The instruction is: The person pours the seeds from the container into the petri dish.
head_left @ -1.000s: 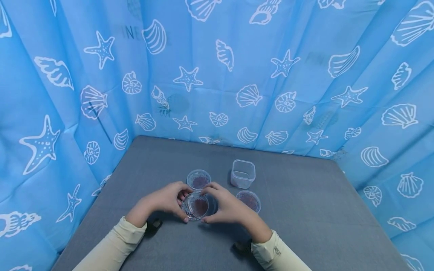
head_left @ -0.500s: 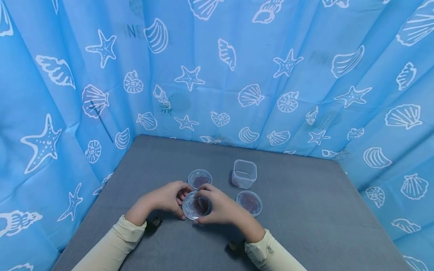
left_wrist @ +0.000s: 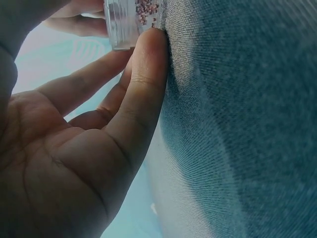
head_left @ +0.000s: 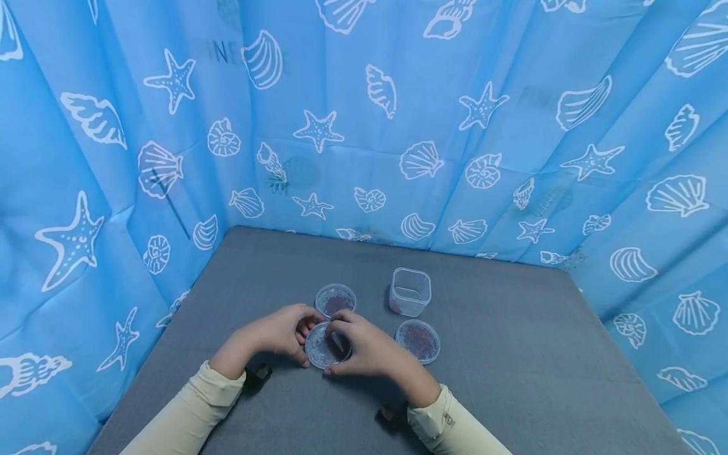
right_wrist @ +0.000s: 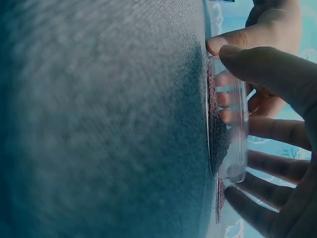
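A clear round petri dish (head_left: 318, 346) with reddish-brown grains (right_wrist: 216, 119) in it sits low on the grey cloth, between the two hands. My left hand (head_left: 277, 332) curls round its left side, the thumb at the near edge and the other fingers at the far edge. From the right, my right hand (head_left: 370, 349) spans the dish and its clear lid, gripping with thumb and fingertips at the edge. In the left wrist view the left thumb (left_wrist: 148, 54) lies against the dish wall, close over the cloth. The right palm hides part of the lid in the head view.
Just behind the hands stands another round dish (head_left: 335, 298) with reddish grains. A third such dish (head_left: 418, 341) lies right of the right hand. Behind that is an open square clear tub (head_left: 409, 292). A blue shell-print curtain (head_left: 364, 158) borders the grey table (head_left: 512, 354).
My right hand has moved left, bringing the clear lid from an offset position to sit over the dish. The left hand has stayed in place. In the last half second little has moved.
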A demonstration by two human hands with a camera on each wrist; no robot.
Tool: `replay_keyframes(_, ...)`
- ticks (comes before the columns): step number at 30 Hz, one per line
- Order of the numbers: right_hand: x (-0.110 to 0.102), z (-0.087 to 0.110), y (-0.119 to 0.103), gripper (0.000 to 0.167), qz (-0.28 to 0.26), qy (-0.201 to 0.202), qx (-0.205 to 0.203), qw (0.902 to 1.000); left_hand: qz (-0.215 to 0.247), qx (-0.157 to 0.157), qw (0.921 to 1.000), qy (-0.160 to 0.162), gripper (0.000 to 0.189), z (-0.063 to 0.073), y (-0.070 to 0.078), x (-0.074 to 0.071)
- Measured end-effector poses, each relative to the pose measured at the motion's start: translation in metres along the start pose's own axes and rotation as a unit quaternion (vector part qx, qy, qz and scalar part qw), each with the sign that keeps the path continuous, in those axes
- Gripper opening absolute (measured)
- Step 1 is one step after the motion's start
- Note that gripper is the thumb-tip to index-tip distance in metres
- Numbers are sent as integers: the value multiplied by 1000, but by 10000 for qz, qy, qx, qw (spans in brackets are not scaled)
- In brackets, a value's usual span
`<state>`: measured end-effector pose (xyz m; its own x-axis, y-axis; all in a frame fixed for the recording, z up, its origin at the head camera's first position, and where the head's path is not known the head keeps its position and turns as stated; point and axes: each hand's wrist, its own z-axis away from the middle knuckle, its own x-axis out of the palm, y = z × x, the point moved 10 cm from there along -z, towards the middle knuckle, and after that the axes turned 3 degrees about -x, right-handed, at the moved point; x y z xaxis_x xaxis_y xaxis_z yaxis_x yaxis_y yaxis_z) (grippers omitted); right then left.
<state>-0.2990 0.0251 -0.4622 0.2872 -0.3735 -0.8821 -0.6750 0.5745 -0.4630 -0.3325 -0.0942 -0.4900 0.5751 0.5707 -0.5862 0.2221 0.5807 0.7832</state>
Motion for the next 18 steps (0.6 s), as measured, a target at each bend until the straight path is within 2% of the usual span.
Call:
replay_keyframes(7,2,0,1,61,235,-97,32,9997,-8,43,10000,-20,80,0,2,0)
replay_keyframes(11,-6,5,1,62,234,-72,139,9996,-78,128,9998,-101,80,0,2,-2)
replay_keyframes(14,-19,10,3,62,283,111,249,9992,-243,157,9995,-142,82,1,0,-7)
replay_keyframes(18,-44,21,7,60,612,656,200,9958,-538,151,9984,-94,91,7,-1,-16)
